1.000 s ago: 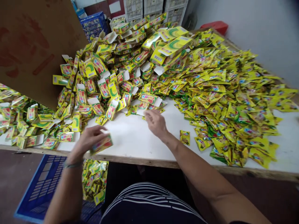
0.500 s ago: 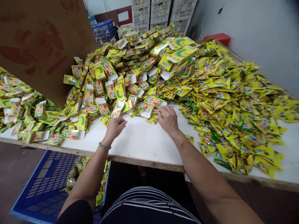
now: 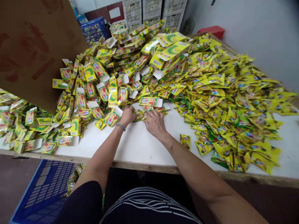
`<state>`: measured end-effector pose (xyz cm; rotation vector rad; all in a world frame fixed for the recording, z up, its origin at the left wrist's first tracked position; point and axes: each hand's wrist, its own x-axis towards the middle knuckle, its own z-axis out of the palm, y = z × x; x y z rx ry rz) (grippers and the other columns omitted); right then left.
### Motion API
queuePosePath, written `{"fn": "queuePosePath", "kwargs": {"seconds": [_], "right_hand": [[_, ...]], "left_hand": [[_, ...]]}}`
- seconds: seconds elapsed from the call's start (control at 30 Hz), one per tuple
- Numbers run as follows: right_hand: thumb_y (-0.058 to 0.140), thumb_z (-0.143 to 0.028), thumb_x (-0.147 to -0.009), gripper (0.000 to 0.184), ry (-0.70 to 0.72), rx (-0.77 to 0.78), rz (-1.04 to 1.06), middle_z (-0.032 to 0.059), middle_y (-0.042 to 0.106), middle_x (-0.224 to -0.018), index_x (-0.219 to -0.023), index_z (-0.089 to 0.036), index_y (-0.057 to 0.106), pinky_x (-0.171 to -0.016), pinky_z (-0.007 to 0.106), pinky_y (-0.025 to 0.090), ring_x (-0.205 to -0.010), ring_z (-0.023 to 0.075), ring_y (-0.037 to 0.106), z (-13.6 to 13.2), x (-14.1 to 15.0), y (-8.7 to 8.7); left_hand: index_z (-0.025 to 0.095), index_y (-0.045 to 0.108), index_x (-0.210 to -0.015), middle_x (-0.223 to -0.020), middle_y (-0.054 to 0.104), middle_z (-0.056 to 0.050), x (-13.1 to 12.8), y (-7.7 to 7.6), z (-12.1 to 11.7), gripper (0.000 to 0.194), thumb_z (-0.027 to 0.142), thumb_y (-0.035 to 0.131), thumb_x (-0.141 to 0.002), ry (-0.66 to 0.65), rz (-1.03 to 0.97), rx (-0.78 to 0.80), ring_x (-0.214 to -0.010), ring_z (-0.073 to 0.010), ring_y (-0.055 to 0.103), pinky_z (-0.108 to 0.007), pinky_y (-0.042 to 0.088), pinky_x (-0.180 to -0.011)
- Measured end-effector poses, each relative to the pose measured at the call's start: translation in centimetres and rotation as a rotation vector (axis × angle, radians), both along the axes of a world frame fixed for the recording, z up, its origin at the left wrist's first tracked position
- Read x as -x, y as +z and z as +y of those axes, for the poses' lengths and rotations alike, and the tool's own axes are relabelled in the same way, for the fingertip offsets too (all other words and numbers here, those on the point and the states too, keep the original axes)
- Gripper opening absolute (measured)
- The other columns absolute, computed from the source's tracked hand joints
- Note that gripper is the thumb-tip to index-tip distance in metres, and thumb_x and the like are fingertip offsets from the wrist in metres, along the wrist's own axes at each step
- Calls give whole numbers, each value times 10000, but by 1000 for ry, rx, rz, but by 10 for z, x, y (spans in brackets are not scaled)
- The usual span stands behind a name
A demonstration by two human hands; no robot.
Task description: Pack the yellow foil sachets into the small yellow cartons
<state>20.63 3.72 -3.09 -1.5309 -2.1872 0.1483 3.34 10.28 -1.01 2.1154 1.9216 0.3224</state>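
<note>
My left hand [image 3: 128, 116], with a beaded bracelet at its wrist, reaches to the front edge of the heap of small open cartons [image 3: 102, 74]. Its fingers are closed at a small yellow sachet [image 3: 139, 115], partly hiding it. To the right, my right hand [image 3: 156, 123] lies low over the white tabletop [image 3: 137, 146], fingers stretched forward and slightly bent. Its fingertips touch the sachet area just below a yellow-green carton [image 3: 149, 101] with a white open flap. Another open carton [image 3: 113, 116] lies left of my left hand.
A large pile of yellow sachets [image 3: 224, 93] covers the table's right side, with one loose sachet [image 3: 185, 141] before it. A big cardboard box [image 3: 39, 46] stands at left. Below the table edge is a blue crate [image 3: 44, 189]; white crates [image 3: 151, 12] are stacked behind.
My left hand has moved forward and right to the sachet by the cartons. My right hand has moved left, its fingers less curled. The view has shifted slightly.
</note>
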Motion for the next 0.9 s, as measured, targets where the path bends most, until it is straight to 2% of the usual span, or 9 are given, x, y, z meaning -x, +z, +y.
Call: {"fn": "queuePosePath", "kwargs": {"seconds": [0.1,0.23,0.33,0.43,0.5,0.6,0.7,0.8,0.9], "right_hand": [[521,-280,-971,296,-5,-2,98,162,686,-1231,-1190,-148,669,-936,452,377,-1154,313,538,1,2,4],[631,-333,-912,287,66,136,329,108,737,-1064,-1157,-195,687,-836,372,446,-994,272,617,0,8,4],[720,-335,-819,292,85,342,466,37,733,-915,-1087,-223,694,-727,314,461,-827,221,637,-2,12,2],[692,-321,-809,270,27,386,570,16,712,-887,-1060,-223,680,-718,305,472,-801,205,631,-4,11,1],[638,-315,-835,252,22,355,622,21,710,-934,-1071,-232,668,-749,318,486,-827,207,636,-3,7,3],[611,-308,-836,307,21,301,763,37,702,-1016,-1135,-239,617,-763,330,508,-856,207,646,-1,-1,6],[687,-347,-776,385,48,364,945,22,687,-910,-1118,-233,551,-689,314,519,-794,196,647,-1,-8,9],[748,-369,-717,338,116,419,952,-11,642,-785,-951,-226,551,-658,296,501,-739,178,618,-4,-11,11],[720,-339,-733,303,150,449,896,-26,626,-756,-966,-227,561,-661,292,482,-712,164,597,-9,-10,13]], "left_hand": [[192,573,-710,-837,631,-72,14,1,-18,256,368,743,-786,-57,-188,-18,-907,-242,580,-350,439,-816],[196,536,-704,-647,542,14,22,0,-53,350,461,760,-749,-45,-689,58,-626,-142,489,-284,376,-611],[183,561,-752,-622,551,34,23,-5,-76,389,445,836,-665,11,-1039,190,-586,-111,497,-256,381,-584],[181,579,-898,-650,605,43,24,-11,-91,498,357,907,-568,78,-1257,342,-597,-111,566,-252,439,-616],[180,576,-957,-620,593,59,24,-15,-96,548,316,918,-552,112,-1306,392,-565,-104,568,-243,445,-603],[181,562,-961,-604,575,72,24,-18,-96,546,280,913,-554,159,-1329,328,-550,-95,562,-231,440,-587],[185,543,-908,-642,595,65,23,-18,-93,553,266,923,-516,209,-1341,268,-571,-101,574,-244,458,-601],[165,586,-848,-528,446,109,23,-18,-91,483,296,923,-528,206,-1289,233,-480,-56,443,-220,399,-542],[160,619,-822,-476,353,119,22,-20,-90,424,360,904,-582,210,-1227,212,-434,-40,331,-212,291,-473]]}}
